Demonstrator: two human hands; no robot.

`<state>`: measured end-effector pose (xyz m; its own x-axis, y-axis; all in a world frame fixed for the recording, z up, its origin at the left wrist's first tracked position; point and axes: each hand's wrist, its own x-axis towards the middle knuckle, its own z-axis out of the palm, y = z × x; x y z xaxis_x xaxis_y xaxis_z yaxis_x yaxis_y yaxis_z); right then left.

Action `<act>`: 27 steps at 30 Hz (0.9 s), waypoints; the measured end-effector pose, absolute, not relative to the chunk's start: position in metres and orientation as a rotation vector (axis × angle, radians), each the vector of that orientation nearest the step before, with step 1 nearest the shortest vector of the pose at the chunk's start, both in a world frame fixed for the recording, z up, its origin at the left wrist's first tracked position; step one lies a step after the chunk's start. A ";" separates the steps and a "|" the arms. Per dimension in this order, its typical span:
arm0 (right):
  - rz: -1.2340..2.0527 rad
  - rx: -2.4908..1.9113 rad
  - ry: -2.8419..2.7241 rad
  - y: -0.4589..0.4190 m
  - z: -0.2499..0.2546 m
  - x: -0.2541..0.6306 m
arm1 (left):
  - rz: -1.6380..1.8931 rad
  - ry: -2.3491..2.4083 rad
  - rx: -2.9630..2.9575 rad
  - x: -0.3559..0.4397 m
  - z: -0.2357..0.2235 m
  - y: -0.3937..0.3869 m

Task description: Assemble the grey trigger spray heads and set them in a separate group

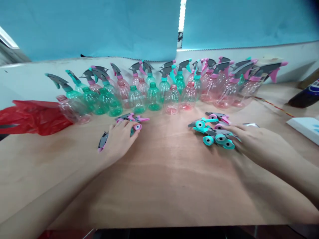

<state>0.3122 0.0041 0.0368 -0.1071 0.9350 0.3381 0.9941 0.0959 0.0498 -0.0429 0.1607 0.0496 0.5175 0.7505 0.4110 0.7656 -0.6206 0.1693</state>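
Note:
My left hand (121,136) is curled over a small group of spray trigger heads (129,116). A pink-collared spray head (137,127) shows between its thumb and fingers. Close to the wrist lies a grey and pink spray head (102,141). On the right, my right hand (245,134) reaches into a pile of grey spray heads (220,138) with teal and pink collars. Its fingers close on a grey head at the pile's edge, their tips partly hidden. Behind both hands stand several clear bottles without heads, among them a green bottle (154,98) and a pink bottle (171,101).
Bottles with spray heads (226,89) crowd the back of the wooden table (169,186). A red plastic bag (42,116) lies at left, beside a tilted pink bottle (74,109). At right are a dark bottle (304,94), a white box (305,127) and a twisted cord (276,108).

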 end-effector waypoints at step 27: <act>0.134 -1.061 -2.035 0.074 0.003 0.172 | -1.048 -1.491 -3.560 0.002 0.042 0.117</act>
